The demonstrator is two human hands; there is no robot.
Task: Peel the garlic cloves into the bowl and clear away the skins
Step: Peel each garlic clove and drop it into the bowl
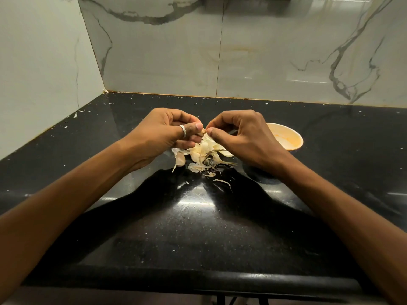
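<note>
Between left hand [163,134] and right hand [240,134], pinched garlic clove [201,133] sits.

The tabletop [198,238] is seen to be black speckled stone, polished to a high gloss, with lamp glare mirrored in it. The wall tiles [264,51] are given a marble look, pale with grey veins, and are finished smooth and shiny. The garlic skins [204,166] are shown as thin, dry and papery, matt throughout. A garlic clove [180,160] appears smooth and faintly waxy. The bowl [295,137] is glazed glossy inside; its material cannot be told. The ring [183,130] is bright polished metal.
</note>
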